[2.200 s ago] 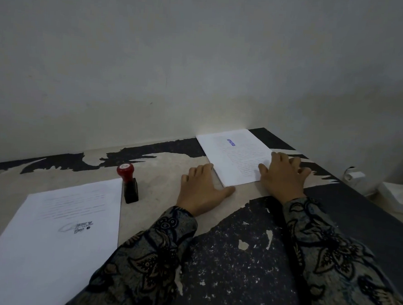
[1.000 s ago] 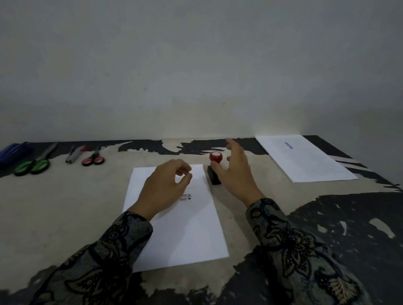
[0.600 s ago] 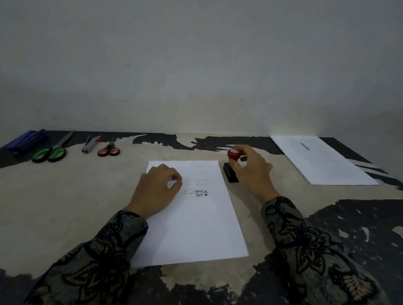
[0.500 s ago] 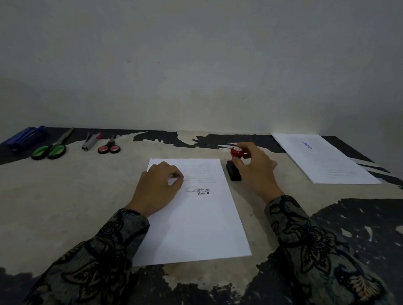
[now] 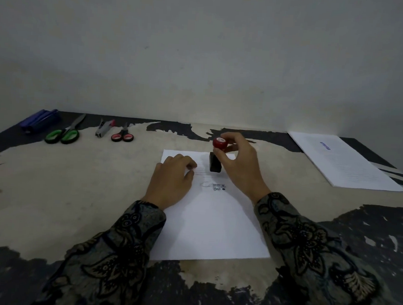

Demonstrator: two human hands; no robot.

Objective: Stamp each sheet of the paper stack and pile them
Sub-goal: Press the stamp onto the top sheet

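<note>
Red-knobbed and black-bodied, the stamp (image 5: pixel 216 156) is pinched at its knob by the right hand (image 5: pixel 238 165), over the far end of the white sheet (image 5: pixel 212 214) on the worn table (image 5: pixel 75 191); whether its base touches the paper cannot be told. Curled fingers of the left hand (image 5: pixel 171 180) press the sheet's far left corner. A printed mark shows between the 2 hands. Well apart at the far right lies the pile of stamped sheets (image 5: pixel 344 161). Far left are green scissors (image 5: pixel 65 132), red scissors (image 5: pixel 123 134), a staple remover (image 5: pixel 104 127) and a blue object (image 5: pixel 41 120).
</note>
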